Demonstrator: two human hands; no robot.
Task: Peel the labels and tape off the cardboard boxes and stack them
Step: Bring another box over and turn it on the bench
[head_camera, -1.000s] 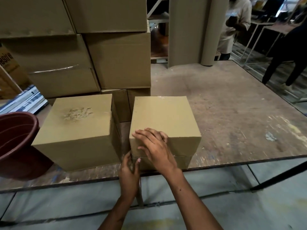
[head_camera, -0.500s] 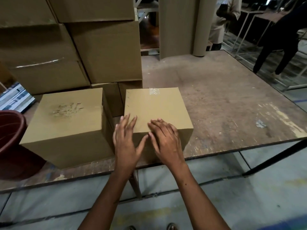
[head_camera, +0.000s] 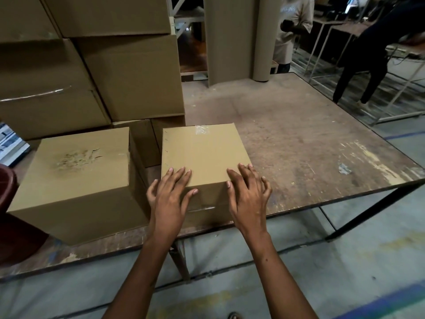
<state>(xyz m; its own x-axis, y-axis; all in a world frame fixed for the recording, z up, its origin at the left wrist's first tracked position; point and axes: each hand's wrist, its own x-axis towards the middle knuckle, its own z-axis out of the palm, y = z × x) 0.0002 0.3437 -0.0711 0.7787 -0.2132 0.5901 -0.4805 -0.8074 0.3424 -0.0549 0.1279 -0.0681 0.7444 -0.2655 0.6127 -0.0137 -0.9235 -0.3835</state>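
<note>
Head-camera view: a small cardboard box (head_camera: 202, 153) sits at the near edge of a worn wooden table (head_camera: 299, 143), with a scrap of clear tape (head_camera: 201, 130) at the far edge of its top and a strip of tape (head_camera: 202, 207) across its near face. The left hand (head_camera: 169, 195) lies flat on the box's near left corner, fingers straight and slightly spread, thumb out over the front edge. The right hand (head_camera: 249, 195) rests at the near right corner, fingers spread and bent over the side, pinching nothing. Just to the left stands a second box (head_camera: 76, 178) with a torn, scuffed patch (head_camera: 77, 157) on top. Larger stacked cartons (head_camera: 124, 72) rise behind.
</note>
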